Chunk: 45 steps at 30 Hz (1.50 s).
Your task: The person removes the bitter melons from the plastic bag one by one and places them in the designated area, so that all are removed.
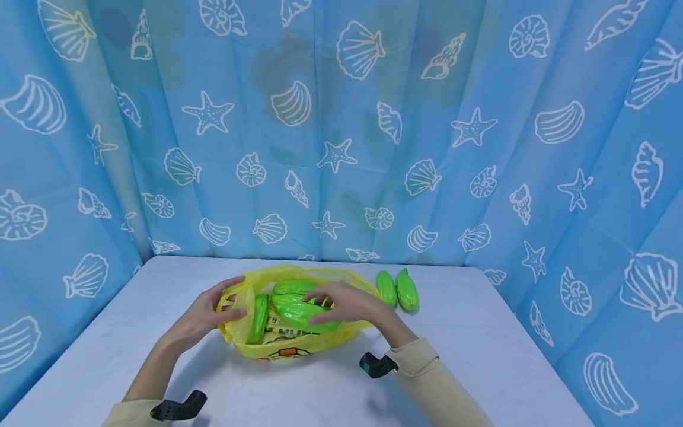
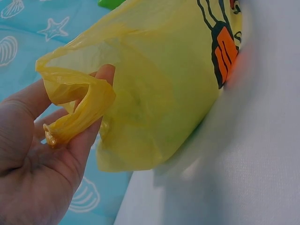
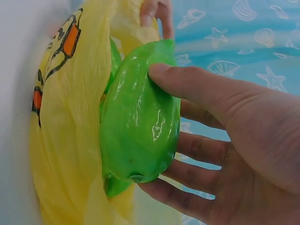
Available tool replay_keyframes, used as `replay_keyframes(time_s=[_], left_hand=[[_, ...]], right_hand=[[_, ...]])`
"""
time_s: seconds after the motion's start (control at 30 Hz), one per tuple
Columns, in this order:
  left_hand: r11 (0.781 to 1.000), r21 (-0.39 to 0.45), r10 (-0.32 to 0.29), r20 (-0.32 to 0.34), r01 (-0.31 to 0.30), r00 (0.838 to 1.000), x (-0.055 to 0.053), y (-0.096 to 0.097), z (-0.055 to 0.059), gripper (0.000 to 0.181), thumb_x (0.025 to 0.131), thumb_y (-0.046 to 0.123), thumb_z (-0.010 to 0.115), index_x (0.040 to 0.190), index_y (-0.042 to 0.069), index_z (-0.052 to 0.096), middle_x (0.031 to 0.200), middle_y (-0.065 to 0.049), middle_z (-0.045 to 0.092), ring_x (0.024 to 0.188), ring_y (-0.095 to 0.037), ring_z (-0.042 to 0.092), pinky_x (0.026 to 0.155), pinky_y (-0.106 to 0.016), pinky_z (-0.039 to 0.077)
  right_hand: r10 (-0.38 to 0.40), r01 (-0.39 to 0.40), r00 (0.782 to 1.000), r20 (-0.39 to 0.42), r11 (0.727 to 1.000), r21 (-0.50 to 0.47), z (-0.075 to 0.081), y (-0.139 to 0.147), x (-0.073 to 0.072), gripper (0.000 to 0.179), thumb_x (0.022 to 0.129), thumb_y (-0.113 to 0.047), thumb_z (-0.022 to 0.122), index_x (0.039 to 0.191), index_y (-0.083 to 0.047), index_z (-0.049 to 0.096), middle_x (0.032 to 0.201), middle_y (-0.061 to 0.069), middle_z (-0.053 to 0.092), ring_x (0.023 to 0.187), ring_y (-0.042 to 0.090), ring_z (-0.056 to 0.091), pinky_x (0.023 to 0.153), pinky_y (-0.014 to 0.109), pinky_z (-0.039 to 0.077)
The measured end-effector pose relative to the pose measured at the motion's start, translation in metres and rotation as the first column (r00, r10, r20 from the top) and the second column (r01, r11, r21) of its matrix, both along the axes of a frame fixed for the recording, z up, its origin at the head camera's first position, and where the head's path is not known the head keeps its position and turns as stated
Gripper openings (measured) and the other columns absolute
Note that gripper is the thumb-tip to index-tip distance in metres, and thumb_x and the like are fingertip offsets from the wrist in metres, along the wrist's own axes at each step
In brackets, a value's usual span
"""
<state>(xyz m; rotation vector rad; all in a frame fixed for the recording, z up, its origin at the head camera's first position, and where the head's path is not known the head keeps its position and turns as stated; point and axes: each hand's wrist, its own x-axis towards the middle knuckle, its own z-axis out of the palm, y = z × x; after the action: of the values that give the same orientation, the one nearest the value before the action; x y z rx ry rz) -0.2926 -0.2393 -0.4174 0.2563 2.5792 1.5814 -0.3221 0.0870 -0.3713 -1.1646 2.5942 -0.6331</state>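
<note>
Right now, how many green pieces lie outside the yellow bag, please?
2: one green piece beside the bag, another green piece just right of it; the bag may hide more.

A blue curtain (image 1: 341, 193) (printed with white shells (image 1: 360, 50) and starfish (image 1: 208, 112)) hangs in folds behind and beside a white table (image 1: 496, 350).

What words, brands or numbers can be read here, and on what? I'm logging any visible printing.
No text can be quoted.
Yellow bag: black print inside its mouth, too small and blurred to read.
Bag's outer side: an orange-and-black drawing; small marks beside it are cut off, unreadable.
Blue curtain: white shells and starfish, no words seen.
Green piece at the right hand: no label visible.
</note>
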Motion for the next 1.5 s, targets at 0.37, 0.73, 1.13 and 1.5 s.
replay_keyframes(time_s=[0.37, 0.73, 1.13, 1.5], left_hand=[[1.0, -0.004, 0.016, 0.033, -0.016, 0.999, -0.002, 0.003, -0.006, 0.086, 0.084, 0.039, 0.076, 0.154, 0.026, 0.029, 0.139, -0.014, 0.05, 0.105, -0.022, 0.059, 0.083, -0.03, 0.055], [1.0, 0.004, 0.01, 0.036, -0.01, 0.999, -0.003, 0.006, -0.006, 0.083, 0.085, 0.037, 0.075, 0.154, 0.026, 0.029, 0.135, -0.015, 0.05, 0.102, -0.023, 0.059, 0.081, -0.031, 0.055], [1.0, 0.012, 0.022, 0.038, -0.023, 0.999, 0.0, 0.002, -0.002, 0.084, 0.085, 0.037, 0.075, 0.154, 0.025, 0.029, 0.14, -0.015, 0.048, 0.104, -0.023, 0.058, 0.082, -0.031, 0.055], [0.999, 0.002, 0.034, 0.043, -0.034, 0.999, -0.003, 0.002, -0.004, 0.085, 0.084, 0.039, 0.076, 0.154, 0.025, 0.03, 0.137, -0.014, 0.05, 0.101, -0.023, 0.058, 0.081, -0.031, 0.055]], right_hand=[[-0.103, 0.104, 0.995, 0.012, 0.985, -0.138, -0.006, 0.049, 0.014, 0.049, 0.092, -0.042, 0.067, 0.133, -0.018, 0.06, 0.127, 0.005, 0.066, 0.113, 0.025, 0.064, 0.092, 0.043, 0.053], [-0.194, 0.193, 0.981, 0.01, 0.967, -0.166, -0.017, 0.088, 0.019, 0.049, 0.091, -0.043, 0.067, 0.132, -0.016, 0.06, 0.121, 0.006, 0.067, 0.105, 0.024, 0.065, 0.087, 0.041, 0.055], [-0.299, 0.292, 0.954, 0.003, 0.93, -0.224, -0.01, 0.117, 0.022, 0.052, 0.09, -0.045, 0.067, 0.134, -0.018, 0.059, 0.12, 0.005, 0.066, 0.102, 0.02, 0.063, 0.082, 0.034, 0.054], [-0.344, 0.336, 0.939, 0.009, 0.911, -0.238, -0.018, 0.141, 0.015, 0.052, 0.091, -0.047, 0.066, 0.133, -0.017, 0.059, 0.114, 0.005, 0.068, 0.1, 0.019, 0.064, 0.078, 0.03, 0.055]])
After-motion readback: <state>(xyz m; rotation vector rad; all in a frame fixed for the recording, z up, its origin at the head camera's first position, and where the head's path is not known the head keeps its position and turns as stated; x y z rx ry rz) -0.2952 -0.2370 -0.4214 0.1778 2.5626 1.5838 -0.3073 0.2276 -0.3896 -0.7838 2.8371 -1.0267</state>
